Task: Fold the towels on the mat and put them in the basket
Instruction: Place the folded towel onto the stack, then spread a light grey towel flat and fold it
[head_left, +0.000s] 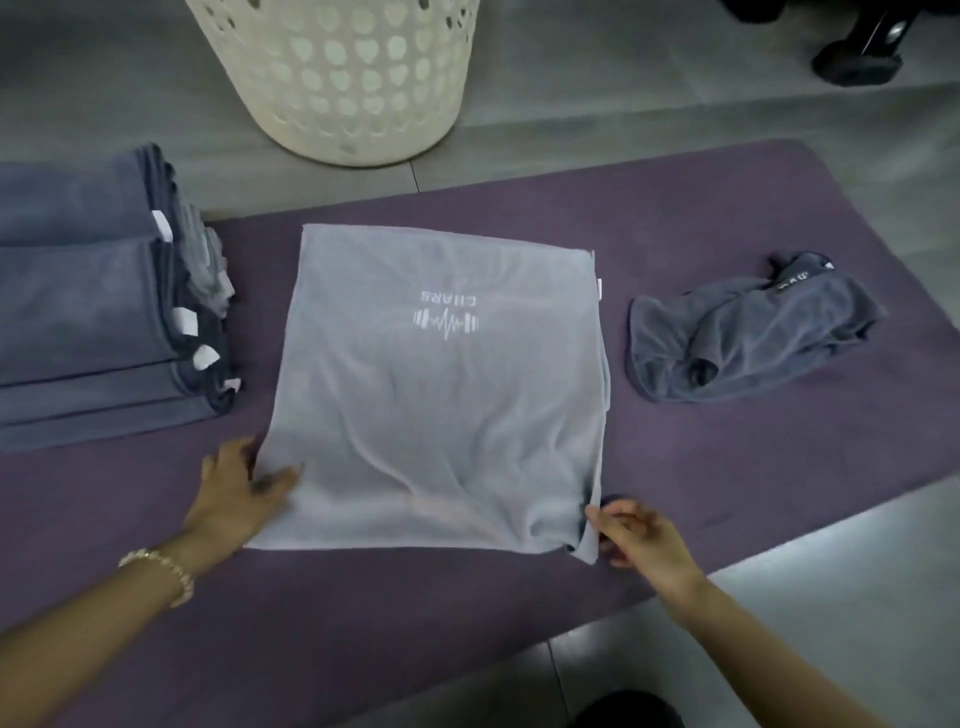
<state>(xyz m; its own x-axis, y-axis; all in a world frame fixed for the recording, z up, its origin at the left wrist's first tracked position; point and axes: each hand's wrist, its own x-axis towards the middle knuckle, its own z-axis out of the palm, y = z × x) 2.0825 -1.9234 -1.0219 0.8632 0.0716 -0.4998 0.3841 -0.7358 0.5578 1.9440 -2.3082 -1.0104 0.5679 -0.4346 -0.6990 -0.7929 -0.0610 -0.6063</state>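
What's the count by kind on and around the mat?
light grey towel, spread flat: 1
dark grey towel, crumpled: 1
folded towel stack: 1 (towels in it can't be counted)
basket: 1
mat: 1
Total: 5

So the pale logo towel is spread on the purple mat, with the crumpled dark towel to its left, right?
No: the head view shows the crumpled dark towel to the right of the pale logo towel, spread on the purple mat.
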